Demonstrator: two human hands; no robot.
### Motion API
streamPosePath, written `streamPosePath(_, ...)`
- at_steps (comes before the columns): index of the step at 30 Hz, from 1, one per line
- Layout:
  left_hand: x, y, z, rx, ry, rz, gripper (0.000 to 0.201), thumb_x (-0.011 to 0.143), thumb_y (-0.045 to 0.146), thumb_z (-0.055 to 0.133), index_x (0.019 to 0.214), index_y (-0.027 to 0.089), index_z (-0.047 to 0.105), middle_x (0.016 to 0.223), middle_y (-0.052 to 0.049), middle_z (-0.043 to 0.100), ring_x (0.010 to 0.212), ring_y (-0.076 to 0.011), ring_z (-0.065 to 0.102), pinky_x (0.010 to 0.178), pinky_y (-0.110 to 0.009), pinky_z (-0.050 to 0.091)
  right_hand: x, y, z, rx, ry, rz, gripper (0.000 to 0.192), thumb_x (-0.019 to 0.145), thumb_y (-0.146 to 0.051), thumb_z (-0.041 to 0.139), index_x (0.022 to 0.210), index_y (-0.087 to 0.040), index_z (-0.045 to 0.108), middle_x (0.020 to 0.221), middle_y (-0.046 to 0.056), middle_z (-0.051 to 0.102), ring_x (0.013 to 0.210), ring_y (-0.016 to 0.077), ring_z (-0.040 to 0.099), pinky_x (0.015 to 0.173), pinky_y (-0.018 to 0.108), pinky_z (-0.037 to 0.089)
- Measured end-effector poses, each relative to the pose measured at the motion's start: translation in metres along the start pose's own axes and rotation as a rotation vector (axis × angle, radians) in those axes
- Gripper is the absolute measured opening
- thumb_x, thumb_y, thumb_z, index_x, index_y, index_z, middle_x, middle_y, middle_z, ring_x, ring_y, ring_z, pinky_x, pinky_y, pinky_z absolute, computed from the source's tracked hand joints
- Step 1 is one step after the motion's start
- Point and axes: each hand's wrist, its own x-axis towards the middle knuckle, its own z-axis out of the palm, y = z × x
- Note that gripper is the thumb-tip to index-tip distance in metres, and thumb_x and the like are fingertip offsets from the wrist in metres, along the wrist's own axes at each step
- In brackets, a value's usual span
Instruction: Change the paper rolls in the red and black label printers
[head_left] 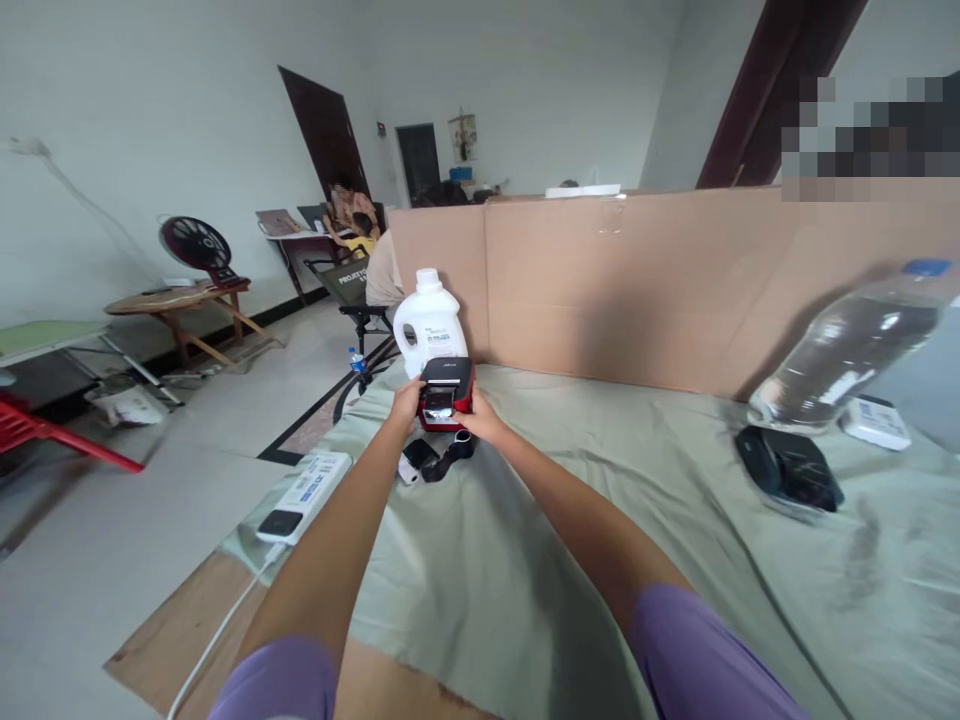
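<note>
Here we are at the far side of the pale green cloth [570,450] on the tabletop [187,640], and both hands are busy: the left hand [407,398] is clamped on the left side of a boxy red-and-black plastic device [448,370], the right hand [484,415] on its right side. Whether its base is lifted or resting, I cannot tell.

It's tight in there! Right behind stands a white plastic jug with a loop handle [435,325]; a push away from the body could knock it, and the tabletop's edge looks close on its left. Just in front lie a flat black squarish piece [420,454], a curved black strap-like item [450,462] and a small white cylinder [407,472]. Pull the device nearer and it may drag them or land on top; the cylinder, if loose, might roll.

And watch the left forearm, passing close by the long white box [322,480]: a low elbow could snag its white cable [217,630]. A loose cloth, too, could bunch under any sliding.
</note>
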Motion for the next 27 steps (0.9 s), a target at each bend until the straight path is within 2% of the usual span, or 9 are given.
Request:
streamPosePath(4, 0.001, -0.004, 0.001, 0.111, 0.013, 0.068, 0.040, 0.084, 0.013, 0.059, 0.122, 0.012, 0.070, 0.108, -0.011, 0.076, 0.099, -0.0222, 0.073, 0.091, -0.035, 0.058, -0.003, -0.003, 0.001, -0.045, 0.012, 0.059, 0.079, 0.067, -0.023, 0.080, 0.139, -0.020, 0.050, 0.124, 0.008, 0.069, 0.117, 0.0278, 0.064, 0.107, 0.047, 0.047)
streamPosePath(7, -0.013, 0.004, 0.005, 0.240, 0.129, 0.166, 0.042, 0.089, 0.018, 0.056, 0.129, 0.012, 0.065, 0.139, -0.014, 0.062, 0.135, -0.0279, 0.053, 0.114, -0.042, 0.043, -0.022, -0.005, -0.012, -0.115, 0.027, 0.077, 0.074, 0.075, -0.030, 0.074, 0.143, -0.019, 0.049, 0.138, 0.012, 0.062, 0.128, 0.0297, 0.058, 0.109, 0.047, 0.045)
streamPosePath(9, -0.032, 0.007, 0.012, 0.311, 0.194, 0.364, 0.043, 0.093, 0.021, 0.052, 0.135, 0.014, 0.060, 0.159, -0.010, 0.042, 0.153, -0.0253, 0.027, 0.125, -0.040, 0.024, -0.047, -0.002, -0.038, -0.208, 0.044, 0.086, 0.075, 0.078, -0.035, 0.071, 0.146, -0.019, 0.047, 0.149, 0.014, 0.052, 0.136, 0.0311, 0.052, 0.112, 0.047, 0.042)
streamPosePath(11, -0.060, 0.003, 0.026, 0.429, 0.174, 0.664, 0.042, 0.095, 0.022, 0.047, 0.135, 0.015, 0.059, 0.164, -0.008, 0.033, 0.156, -0.0221, 0.016, 0.128, -0.037, 0.016, -0.081, 0.002, -0.081, -0.347, 0.048, 0.073, 0.076, 0.079, -0.039, 0.068, 0.148, -0.017, 0.045, 0.152, 0.017, 0.048, 0.136, 0.0317, 0.050, 0.114, 0.048, 0.040)
streamPosePath(13, -0.096, -0.011, 0.046, 0.573, 0.011, 0.855, 0.039, 0.097, 0.024, 0.043, 0.129, 0.015, 0.062, 0.157, -0.010, 0.045, 0.152, -0.0219, 0.030, 0.126, -0.037, 0.022, -0.123, 0.001, -0.139, -0.544, 0.108, 0.069, 0.071, 0.080, -0.039, 0.064, 0.146, -0.015, 0.047, 0.147, 0.018, 0.052, 0.134, 0.0315, 0.050, 0.114, 0.049, 0.038)
streamPosePath(16, -0.160, -0.048, 0.076, 0.884, -0.468, 0.747, 0.039, 0.098, 0.028, 0.042, 0.129, 0.017, 0.063, 0.139, -0.011, 0.063, 0.134, -0.0228, 0.055, 0.121, -0.040, 0.034, -0.190, -0.014, -0.237, -0.891, 0.373, 0.042, 0.058, 0.085, -0.036, 0.054, 0.139, -0.014, 0.051, 0.137, 0.019, 0.057, 0.130, 0.0316, 0.048, 0.112, 0.051, 0.035)
streamPosePath(19, -0.217, -0.084, 0.091, 1.204, -0.835, 0.675, 0.050, 0.100, 0.037, 0.041, 0.145, 0.018, 0.052, 0.154, -0.011, 0.049, 0.146, -0.0270, 0.041, 0.124, -0.050, 0.024, -0.241, -0.037, -0.317, -1.201, 0.774, 0.232, 0.059, 0.085, -0.042, 0.054, 0.137, -0.013, 0.049, 0.138, 0.021, 0.051, 0.131, 0.0400, 0.038, 0.107, 0.058, 0.031)
streamPosePath(22, -0.251, -0.103, 0.091, 1.390, -0.884, 0.729, 0.059, 0.101, 0.043, 0.037, 0.154, 0.017, 0.040, 0.164, -0.008, 0.030, 0.154, -0.0282, 0.023, 0.126, -0.053, 0.018, -0.262, -0.051, -0.360, -1.262, 0.961, 0.536, 0.080, 0.080, -0.051, 0.062, 0.145, -0.011, 0.039, 0.138, 0.025, 0.048, 0.127, 0.0444, 0.039, 0.101, 0.058, 0.032)
streamPosePath(27, -0.267, -0.103, 0.082, 1.499, -0.848, 0.744, 0.060, 0.103, 0.044, 0.031, 0.157, 0.018, 0.034, 0.166, -0.006, 0.024, 0.155, -0.0262, 0.019, 0.127, -0.050, 0.017, -0.261, -0.050, -0.375, -1.224, 0.890, 0.692, 0.099, 0.076, -0.052, 0.070, 0.153, -0.009, 0.025, 0.132, 0.027, 0.051, 0.117, 0.0399, 0.050, 0.093, 0.047, 0.037)
